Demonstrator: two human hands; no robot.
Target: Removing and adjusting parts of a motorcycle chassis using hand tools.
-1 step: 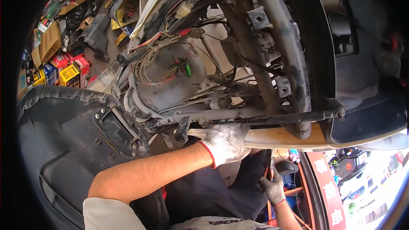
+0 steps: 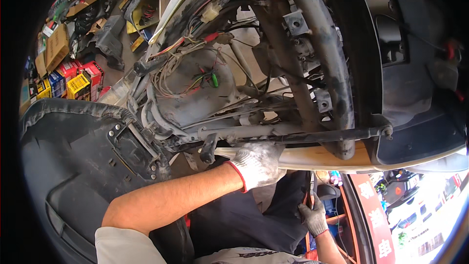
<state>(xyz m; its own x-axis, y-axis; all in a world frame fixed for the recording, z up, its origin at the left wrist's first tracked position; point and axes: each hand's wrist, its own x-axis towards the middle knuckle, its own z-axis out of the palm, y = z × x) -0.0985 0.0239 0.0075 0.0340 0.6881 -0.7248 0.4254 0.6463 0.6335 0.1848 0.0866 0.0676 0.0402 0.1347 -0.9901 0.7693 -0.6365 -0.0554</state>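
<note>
My left hand (image 2: 258, 165), in a white knit glove with a red cuff, grips the edge of a cream body panel (image 2: 322, 158) below a dark frame tube (image 2: 303, 137). Its fingertips are partly hidden behind the tube and panel. Lower down and to the right, my right hand (image 2: 314, 216), in a dirty grey glove, is closed around a slim tool (image 2: 311, 190) with red-and-black handles, which looks like pliers. That tool stands upright beside my knee, apart from the panel. Above both hands lies the stripped scooter frame (image 2: 320, 44).
A tipped black scooter seat (image 2: 83, 166) fills the left. Loose wires (image 2: 168, 76) with a green connector (image 2: 215, 79) lie over the dusty wheel cover. Small coloured boxes (image 2: 78, 85) and cardboard crowd the far left floor. A red sign board (image 2: 373, 215) stands at lower right.
</note>
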